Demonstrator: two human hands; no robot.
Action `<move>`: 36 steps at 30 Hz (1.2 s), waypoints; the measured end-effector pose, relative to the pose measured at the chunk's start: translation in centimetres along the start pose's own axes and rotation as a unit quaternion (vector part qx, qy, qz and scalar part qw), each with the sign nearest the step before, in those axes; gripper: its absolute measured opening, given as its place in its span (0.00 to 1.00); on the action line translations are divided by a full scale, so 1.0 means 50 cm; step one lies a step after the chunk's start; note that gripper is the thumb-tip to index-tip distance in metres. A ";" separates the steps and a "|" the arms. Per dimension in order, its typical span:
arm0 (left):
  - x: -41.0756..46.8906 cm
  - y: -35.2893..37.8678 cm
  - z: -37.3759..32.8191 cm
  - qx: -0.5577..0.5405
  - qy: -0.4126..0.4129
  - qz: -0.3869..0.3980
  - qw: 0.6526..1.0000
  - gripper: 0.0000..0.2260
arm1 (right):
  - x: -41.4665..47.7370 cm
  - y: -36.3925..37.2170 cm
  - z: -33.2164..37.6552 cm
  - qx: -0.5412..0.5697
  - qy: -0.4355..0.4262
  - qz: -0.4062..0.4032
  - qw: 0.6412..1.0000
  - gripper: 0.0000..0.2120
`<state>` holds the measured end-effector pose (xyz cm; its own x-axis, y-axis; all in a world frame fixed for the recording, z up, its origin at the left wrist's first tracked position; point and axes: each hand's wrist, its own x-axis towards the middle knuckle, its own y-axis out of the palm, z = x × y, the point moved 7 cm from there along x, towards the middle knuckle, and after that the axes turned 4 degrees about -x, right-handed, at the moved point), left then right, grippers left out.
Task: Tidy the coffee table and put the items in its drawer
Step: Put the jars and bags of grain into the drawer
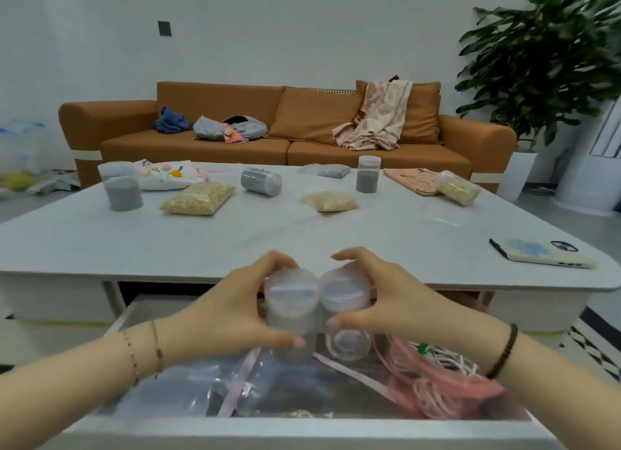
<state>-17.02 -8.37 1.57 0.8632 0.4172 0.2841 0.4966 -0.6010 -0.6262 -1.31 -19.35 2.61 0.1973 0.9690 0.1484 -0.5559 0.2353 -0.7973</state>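
Left hand (235, 312) curling round left jar (291, 302), right hand (393, 303) curling round right jar (346, 298). Jars touching, being held upright over open drawer (302, 431). Jar contents blurring, hard to tell. Zip bags (268, 389) and pink cord (437, 385) lying beneath, partly hidden by forearms. Desk (302, 241) behind carrying grey-filled jars (122, 194), grain bags (198, 199), phone (541, 253).

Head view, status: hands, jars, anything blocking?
Left hand grips left jar, right hand grips right jar. Both over open drawer. Bags and pink cord underneath.
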 end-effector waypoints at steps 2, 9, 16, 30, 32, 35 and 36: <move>-0.012 0.031 0.020 0.059 -0.002 0.042 0.997 0.34 | -0.012 0.033 -0.006 -0.060 -0.003 0.034 0.998 0.34; -0.026 0.162 0.072 0.202 -0.006 0.182 0.962 0.25 | -0.044 0.108 -0.029 -0.288 0.007 0.117 0.950 0.26; -0.011 0.173 0.079 0.241 -0.026 0.164 0.956 0.25 | -0.049 0.099 -0.054 -0.374 -0.032 0.078 0.924 0.23; 0.064 0.194 0.101 0.206 -0.032 0.100 0.973 0.22 | 0.013 0.128 -0.097 -0.514 -0.054 -0.017 0.856 0.28; 0.065 0.180 0.103 0.224 -0.025 0.083 0.971 0.19 | 0.011 0.117 -0.099 -0.500 -0.048 -0.040 0.864 0.26; 0.060 0.154 0.092 0.255 0.020 0.079 0.963 0.13 | -0.008 0.114 -0.067 -0.481 -0.084 -0.046 0.872 0.15; 0.055 0.152 0.085 0.256 0.041 0.095 0.961 0.13 | -0.017 0.112 -0.056 -0.477 -0.104 -0.055 0.871 0.07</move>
<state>-11.24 -8.91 -5.49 0.9487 0.2647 0.1731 0.2384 -0.2386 -0.9414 -2.34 -19.05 -3.62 0.0021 0.9604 0.2785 0.4007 0.2544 -0.8802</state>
